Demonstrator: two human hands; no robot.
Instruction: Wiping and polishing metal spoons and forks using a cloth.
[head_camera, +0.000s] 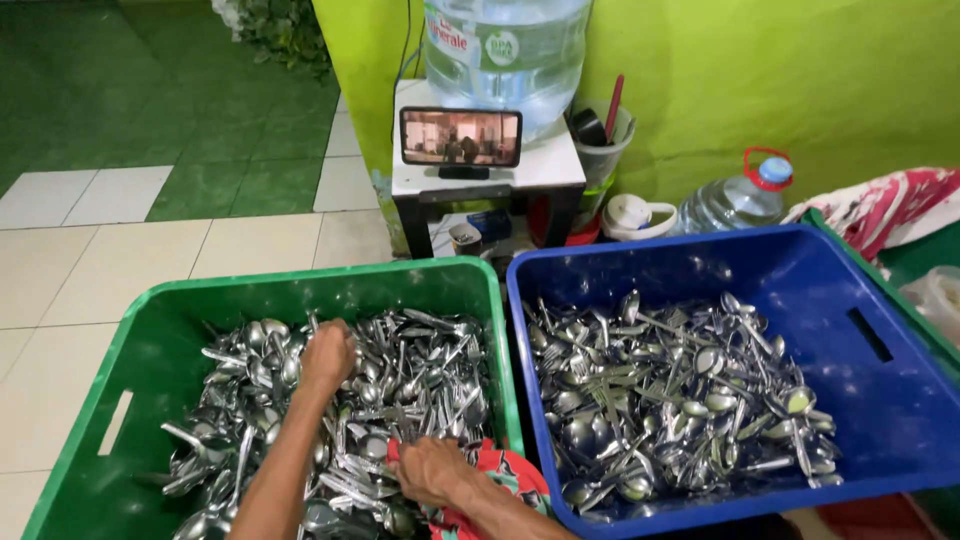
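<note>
Two crates sit side by side on the floor: a green crate (150, 330) on the left and a blue crate (860, 270) on the right, each heaped with loose metal spoons and forks. The left hand (328, 355) is pushed down into the cutlery pile (420, 375) in the green crate, curled into a loose fist; whether it pinches a particular spoon I cannot tell, since the fingers are buried. The right hand (430, 470) rests at the near edge of the same crate, fingers bent over a red patterned cloth (500, 470) that lies on the cutlery by the crate's right wall.

The likeliest trouble is a jab: fork tines stick out at all angles, and a bare hand digging blind into the heap could catch one. The pieces are tangled, so lifting one may drag others up and spill them over the low near rim onto the tiled floor. The cloth could snag on tines and pull cutlery with it. The second pile (680, 400) in the blue crate lies just beside the first, so a careless toss could mix the two. A phone (461, 137) stands lit on a small stool at the far side, and could draw the eyes off the sharp ends.
</note>
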